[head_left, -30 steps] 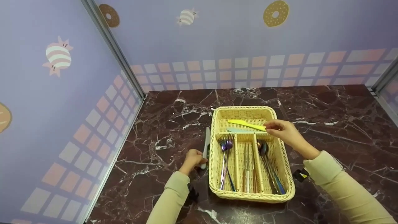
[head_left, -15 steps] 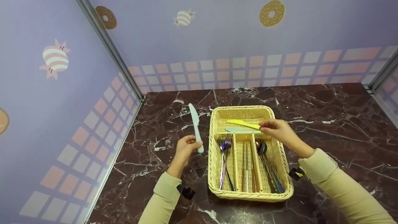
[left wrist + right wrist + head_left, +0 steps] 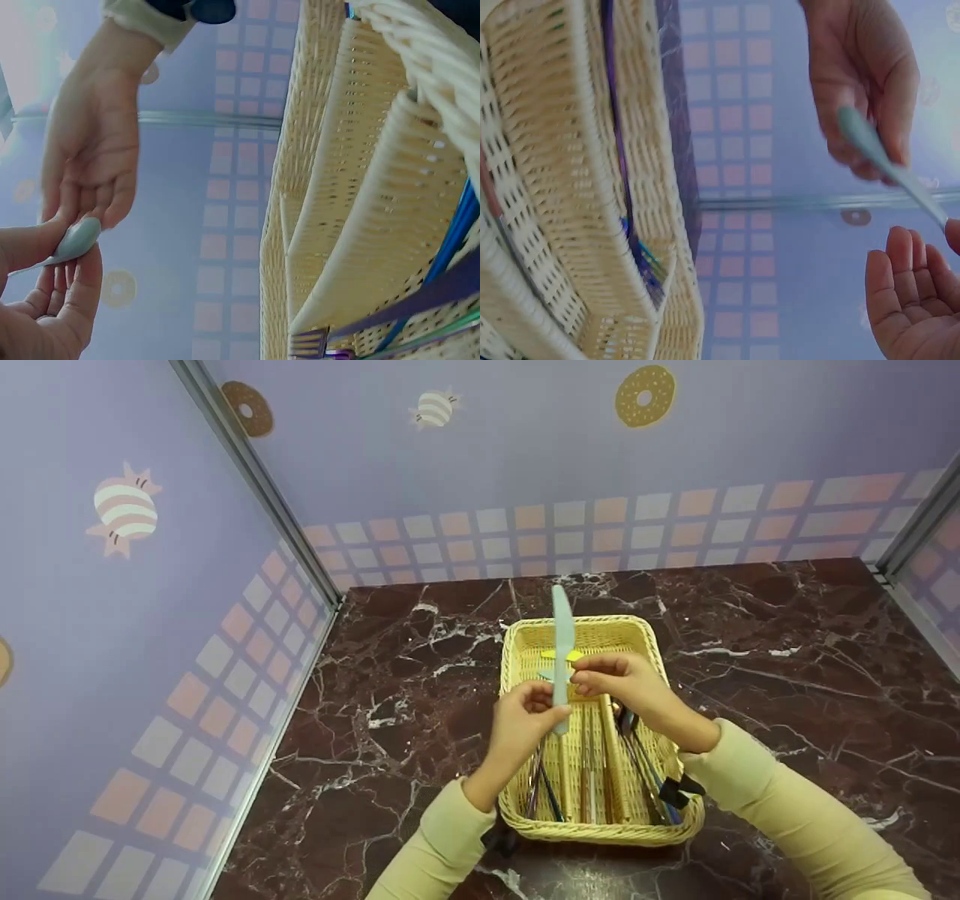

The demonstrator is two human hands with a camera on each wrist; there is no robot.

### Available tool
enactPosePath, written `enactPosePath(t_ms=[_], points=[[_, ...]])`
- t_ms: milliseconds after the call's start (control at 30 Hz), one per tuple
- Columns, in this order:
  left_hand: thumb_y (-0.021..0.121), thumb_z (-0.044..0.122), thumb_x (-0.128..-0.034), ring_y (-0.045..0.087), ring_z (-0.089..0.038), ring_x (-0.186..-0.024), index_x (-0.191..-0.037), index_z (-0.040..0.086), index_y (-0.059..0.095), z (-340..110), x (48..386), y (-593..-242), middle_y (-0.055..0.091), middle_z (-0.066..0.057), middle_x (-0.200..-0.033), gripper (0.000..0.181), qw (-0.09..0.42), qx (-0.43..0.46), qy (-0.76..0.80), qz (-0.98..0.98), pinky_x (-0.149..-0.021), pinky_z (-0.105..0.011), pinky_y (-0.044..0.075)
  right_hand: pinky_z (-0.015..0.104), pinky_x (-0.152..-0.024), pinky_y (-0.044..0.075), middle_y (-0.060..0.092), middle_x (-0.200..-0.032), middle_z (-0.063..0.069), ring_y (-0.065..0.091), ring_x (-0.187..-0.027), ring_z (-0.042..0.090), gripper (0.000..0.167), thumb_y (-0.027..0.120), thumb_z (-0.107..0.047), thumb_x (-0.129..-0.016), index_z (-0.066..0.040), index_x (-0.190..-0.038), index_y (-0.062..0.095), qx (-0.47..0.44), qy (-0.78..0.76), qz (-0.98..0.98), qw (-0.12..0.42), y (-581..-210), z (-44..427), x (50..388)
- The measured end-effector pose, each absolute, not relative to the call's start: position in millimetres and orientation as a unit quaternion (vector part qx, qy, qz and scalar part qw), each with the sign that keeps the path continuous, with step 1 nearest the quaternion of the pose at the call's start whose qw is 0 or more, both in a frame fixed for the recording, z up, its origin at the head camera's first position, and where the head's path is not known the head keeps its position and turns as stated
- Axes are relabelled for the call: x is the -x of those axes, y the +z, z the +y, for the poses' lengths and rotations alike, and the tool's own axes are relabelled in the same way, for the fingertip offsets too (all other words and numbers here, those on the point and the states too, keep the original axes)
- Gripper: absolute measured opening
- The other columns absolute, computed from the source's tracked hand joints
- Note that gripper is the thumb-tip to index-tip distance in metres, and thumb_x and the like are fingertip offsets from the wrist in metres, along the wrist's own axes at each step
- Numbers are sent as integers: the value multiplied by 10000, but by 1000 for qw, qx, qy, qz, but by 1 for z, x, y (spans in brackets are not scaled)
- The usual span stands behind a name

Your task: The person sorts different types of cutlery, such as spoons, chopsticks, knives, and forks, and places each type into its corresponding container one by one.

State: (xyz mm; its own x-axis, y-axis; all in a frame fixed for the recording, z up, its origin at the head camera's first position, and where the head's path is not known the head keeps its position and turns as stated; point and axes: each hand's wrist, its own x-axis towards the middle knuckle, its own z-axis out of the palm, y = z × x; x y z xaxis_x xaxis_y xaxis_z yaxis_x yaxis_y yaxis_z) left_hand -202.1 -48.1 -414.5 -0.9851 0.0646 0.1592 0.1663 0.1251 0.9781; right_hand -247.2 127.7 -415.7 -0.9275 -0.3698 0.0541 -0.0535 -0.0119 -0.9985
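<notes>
My left hand (image 3: pixel 525 727) pinches a pale mint table knife (image 3: pixel 562 637) near its handle end, blade pointing up and away, above the wicker cutlery basket (image 3: pixel 600 834). Close by, my right hand (image 3: pixel 634 694) has its fingertips at the knife's middle; the right wrist view shows its fingers (image 3: pixel 900 259) extended and loose, and whether they touch the knife I cannot tell. Behind the hands, a yellow knife (image 3: pixel 547 655) and another mint knife (image 3: pixel 545 675) lie in the basket's back compartment, partly hidden.
Three lengthwise compartments hold forks (image 3: pixel 309 343), chopsticks (image 3: pixel 591 772) and spoons (image 3: pixel 624 720). The basket stands on a dark marbled tabletop (image 3: pixel 390 675). Patterned panels (image 3: pixel 480 457) enclose the back and sides.
My left hand picked the mint knife up from the table left of the basket and carried it right, over the basket. My right hand let go of the yellow knife and moved left.
</notes>
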Motion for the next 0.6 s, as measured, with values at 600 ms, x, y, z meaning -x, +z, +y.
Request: enactPosePath(t_ms=[600], points=[[689,-38,-753,596,-240,-789,-992,-70,564,-36,202,-432,602,-179,-907,271,79,123,-624,-768,-707,-259,537,227,-671,528,611,-747,-45,595,-688,74,66,579,-7,-856,-63,-831,601,157,-701,689,93,-412,121,246]])
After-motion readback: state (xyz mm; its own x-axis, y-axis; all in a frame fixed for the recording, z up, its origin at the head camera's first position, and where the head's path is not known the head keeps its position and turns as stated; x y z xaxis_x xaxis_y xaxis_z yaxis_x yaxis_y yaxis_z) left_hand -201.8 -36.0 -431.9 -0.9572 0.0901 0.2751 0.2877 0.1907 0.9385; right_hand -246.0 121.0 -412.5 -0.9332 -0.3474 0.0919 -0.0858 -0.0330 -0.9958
